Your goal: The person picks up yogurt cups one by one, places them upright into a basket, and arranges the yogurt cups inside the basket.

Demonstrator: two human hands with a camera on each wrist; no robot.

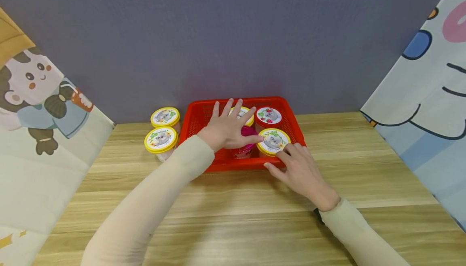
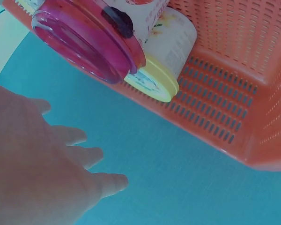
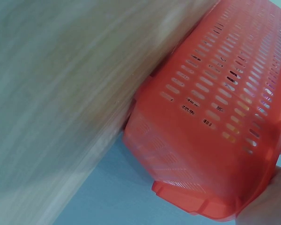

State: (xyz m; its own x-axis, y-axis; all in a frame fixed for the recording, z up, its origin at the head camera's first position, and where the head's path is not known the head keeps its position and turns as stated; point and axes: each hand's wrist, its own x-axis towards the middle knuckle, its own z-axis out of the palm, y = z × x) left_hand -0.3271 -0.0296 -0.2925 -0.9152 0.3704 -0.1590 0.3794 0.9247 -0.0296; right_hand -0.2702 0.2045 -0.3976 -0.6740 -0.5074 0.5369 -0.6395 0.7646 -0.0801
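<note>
A red plastic basket (image 1: 233,164) with slotted walls stands against the back wall. My left hand (image 1: 229,130), fingers spread straight, is over its middle, above a tub with a magenta lid (image 1: 249,131). Contact with that tub cannot be told. In the left wrist view the magenta-lidded tub (image 2: 89,42) is beside a yellow-lidded tub (image 2: 154,82). My right hand (image 1: 300,171) grips the basket's front right rim, near another yellow-lidded tub (image 1: 274,141). Behind that sits a red-lidded tub (image 1: 269,115). My left hand partly hides the back yellow-lidded tub (image 1: 241,111).
Two yellow-lidded tubs, one behind (image 1: 165,116) and one in front (image 1: 161,140), stand on the wooden table (image 1: 233,213) just left of the basket. A grey wall (image 1: 233,35) rises behind. Cartoon-printed panels flank the table at left (image 1: 43,157) and right (image 1: 418,108).
</note>
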